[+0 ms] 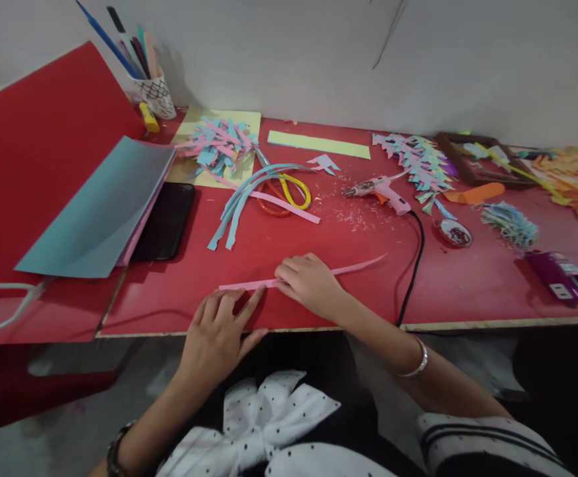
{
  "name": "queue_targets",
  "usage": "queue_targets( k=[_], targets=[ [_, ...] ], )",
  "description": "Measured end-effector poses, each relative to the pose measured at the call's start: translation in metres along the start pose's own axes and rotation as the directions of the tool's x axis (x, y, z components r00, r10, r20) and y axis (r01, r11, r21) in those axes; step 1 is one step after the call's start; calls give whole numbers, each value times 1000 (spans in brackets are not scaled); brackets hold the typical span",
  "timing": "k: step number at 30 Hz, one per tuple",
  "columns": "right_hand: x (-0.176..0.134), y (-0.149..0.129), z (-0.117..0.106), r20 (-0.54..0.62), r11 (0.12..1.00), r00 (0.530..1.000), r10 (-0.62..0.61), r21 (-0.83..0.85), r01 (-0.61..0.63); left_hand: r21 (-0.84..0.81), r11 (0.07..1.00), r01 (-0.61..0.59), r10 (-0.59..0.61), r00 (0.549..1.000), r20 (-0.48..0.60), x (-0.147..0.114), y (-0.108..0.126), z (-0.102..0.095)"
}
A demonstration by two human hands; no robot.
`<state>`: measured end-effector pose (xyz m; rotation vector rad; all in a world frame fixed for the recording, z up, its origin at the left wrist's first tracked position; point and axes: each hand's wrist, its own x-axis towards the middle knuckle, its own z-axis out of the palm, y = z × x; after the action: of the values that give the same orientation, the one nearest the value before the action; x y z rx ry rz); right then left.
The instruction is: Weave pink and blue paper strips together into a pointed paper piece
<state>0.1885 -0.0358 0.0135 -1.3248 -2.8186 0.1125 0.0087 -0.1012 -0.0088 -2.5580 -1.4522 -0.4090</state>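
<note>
With the middle of the pink paper strip (249,285) taken as the dial's centre and 12 o'clock set toward the wall, I note the following. The strip lies on the red desk (468,285) near its front edge, slender end toward 3 o'clock.

Left hand (219,334): spread, palm down, at 8 o'clock; index fingertip touching the strip, thumb apart from it. Right hand (311,281): fingers bunched on the strip, covering part of it (the exact grip beneath the fingers I cannot tell). A bangle (422,358) is worn on the right forearm.

At 12 o'clock: scissors (296,192) with yellow and red handles, partly overlaid by two light-blue strips (243,197) and a longer pink one. At 11 o'clock: a heap of pink and blue paper pieces (222,142) on a pale yellow sheet. At 10 o'clock: a black phone (170,222), partly beneath a blue sheet (105,215).

Between 1 and 2 o'clock: a pink glue gun (383,192) amid scattered shreds, its black cord (419,255) reaching the desk's front edge. At 3 o'clock: a purple box (560,275).
</note>
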Motion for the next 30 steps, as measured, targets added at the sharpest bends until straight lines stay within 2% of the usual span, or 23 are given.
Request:
queue_targets(
  k=[5, 11, 15, 22, 24, 28, 30],
  targets=[
    [-9, 13, 1, -52, 999, 997, -51, 5, 52, 15, 1000, -5, 5, 1000, -17, 1, 0, 1],
    [-27, 32, 6, -137, 998, 989, -47, 34, 52, 6, 1000, 26, -26, 998, 49, 1, 0, 1],
    [-36, 41, 5, -156, 999, 987, -24, 26, 28, 27, 1000, 13, -15, 999, 43, 2, 1, 1],
    [-47, 54, 4, -151, 1000, 988, -19, 13, 21, -4, 998, 59, -58, 991, 121, 2, -1, -2],
    [-47, 53, 4, -153, 1000, 988, -22, -7, 21, -29, 999, 37, -34, 996, 82, 6, -2, -3],
    [-42, 39, 6, -186, 994, 979, -80, -86, 65, -76, 996, -43, 38, 997, -64, 27, 3, -1],
    [-38, 31, 8, -205, 989, 972, -119, -107, 98, -119, 989, -83, 79, 996, -38, 41, 10, 2]
  ],
)
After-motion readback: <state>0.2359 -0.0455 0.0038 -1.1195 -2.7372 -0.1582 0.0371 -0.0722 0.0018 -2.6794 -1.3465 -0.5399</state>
